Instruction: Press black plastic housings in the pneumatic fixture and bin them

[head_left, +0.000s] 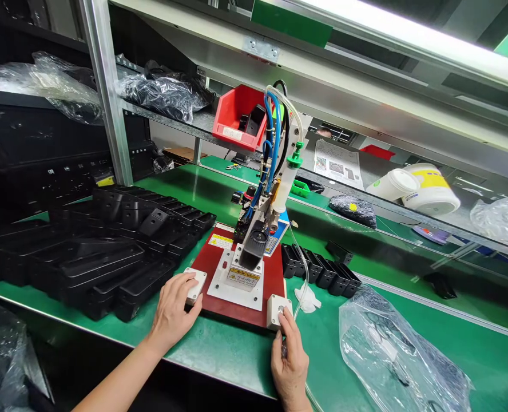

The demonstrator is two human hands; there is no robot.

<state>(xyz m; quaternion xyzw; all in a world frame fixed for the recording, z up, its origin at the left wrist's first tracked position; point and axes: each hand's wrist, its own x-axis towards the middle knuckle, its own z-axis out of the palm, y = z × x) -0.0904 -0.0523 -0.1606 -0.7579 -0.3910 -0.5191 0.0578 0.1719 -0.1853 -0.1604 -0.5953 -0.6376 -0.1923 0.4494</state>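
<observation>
A bench press machine (275, 194) with blue, black and clear hoses stands on a dark red base plate (213, 303). In its light metal fixture, beneath the press head, sits a black plastic housing (254, 252) with a round grille. My left hand (174, 309) rests with fingers apart on the left white button box (196, 284), covering its top in part. On the right button box (278, 312), the index finger of my right hand (290, 357) touches the round button. The right thumb is apart from that finger; the remaining fingers are partly hidden.
Black plastic housings (103, 257) lie piled on the left. A row of small black parts (318, 269) stands right of the machine, near a clear plastic bag (395, 349) and white tissue (308, 298). A red bin (237, 117) and white tubs (429, 189) occupy the shelf.
</observation>
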